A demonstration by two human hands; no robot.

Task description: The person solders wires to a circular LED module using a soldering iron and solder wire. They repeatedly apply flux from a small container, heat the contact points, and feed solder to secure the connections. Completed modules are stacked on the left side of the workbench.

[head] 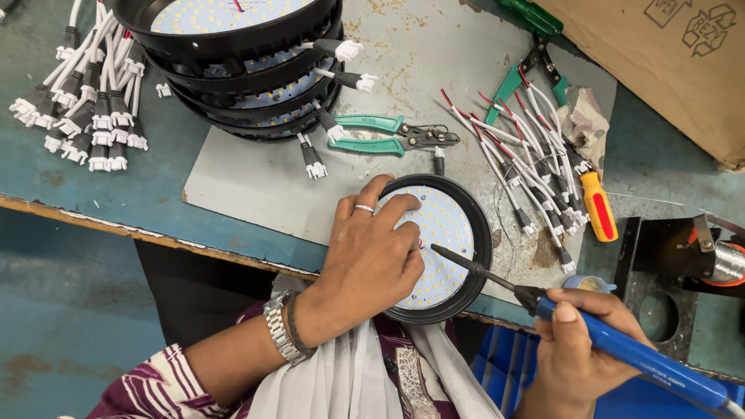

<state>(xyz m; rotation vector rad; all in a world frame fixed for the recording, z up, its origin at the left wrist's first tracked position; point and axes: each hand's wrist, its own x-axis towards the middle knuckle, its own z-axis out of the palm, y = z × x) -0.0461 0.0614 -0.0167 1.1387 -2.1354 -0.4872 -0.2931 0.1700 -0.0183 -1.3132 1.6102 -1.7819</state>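
On a scuffed grey mat point(256, 182), pliers point(384, 133) and wires point(528, 155) ring a round black lamp point(466, 233). The left hand point(372, 256) presses flat, fingers spread, on it. The right hand point(578, 341) grips a blue soldering iron point(621, 349).

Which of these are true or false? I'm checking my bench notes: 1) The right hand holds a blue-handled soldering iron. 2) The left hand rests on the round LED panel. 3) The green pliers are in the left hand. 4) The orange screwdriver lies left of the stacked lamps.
1) True: the right hand grips the soldering iron.
2) True: the left hand lies on the LED panel.
3) False: the green pliers lie on the mat.
4) False: the orange screwdriver lies far right of the stacked lamps.
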